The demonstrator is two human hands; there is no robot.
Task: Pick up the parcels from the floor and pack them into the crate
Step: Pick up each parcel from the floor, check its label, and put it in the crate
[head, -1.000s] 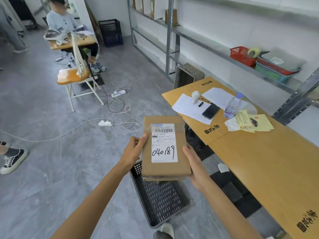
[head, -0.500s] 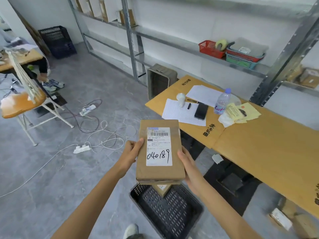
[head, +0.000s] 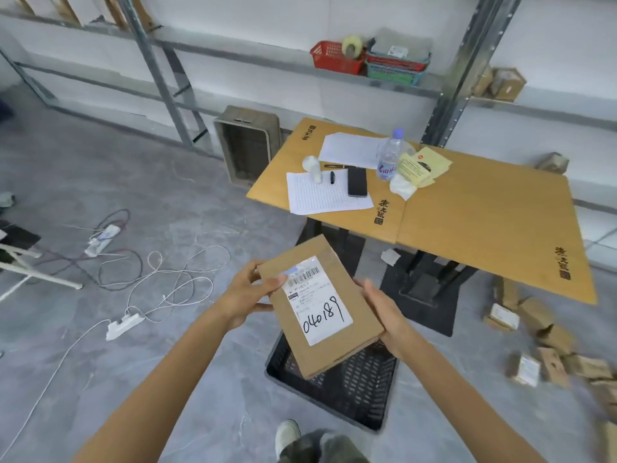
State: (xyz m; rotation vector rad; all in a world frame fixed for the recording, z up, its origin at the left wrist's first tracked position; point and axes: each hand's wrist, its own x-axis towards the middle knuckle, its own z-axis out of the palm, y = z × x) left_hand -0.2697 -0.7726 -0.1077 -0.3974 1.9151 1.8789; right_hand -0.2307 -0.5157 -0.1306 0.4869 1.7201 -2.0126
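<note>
A flat brown cardboard parcel [head: 347, 339] with a white label marked 040189 is held in the air between both hands. My left hand [head: 245, 294] grips its far left corner, thumb on the label's edge. My right hand [head: 384, 315] holds its right edge from below. The parcel is tilted and hangs right over the black perforated crate [head: 360, 392] on the floor, hiding most of the crate's inside. Several more brown parcels [head: 547, 345] lie scattered on the floor at the right.
A wooden table [head: 484, 222] with papers, a phone, a water bottle and a pen stands just behind the crate. Power strips and loose cables [head: 157, 279] lie on the floor at left. Metal shelving [head: 167, 78] lines the wall. My shoe [head: 287, 436] is near the crate.
The view has swung to the right, bringing the parcels on the floor into sight. The parcel has turned clockwise and tilted, still held by both hands above the crate.
</note>
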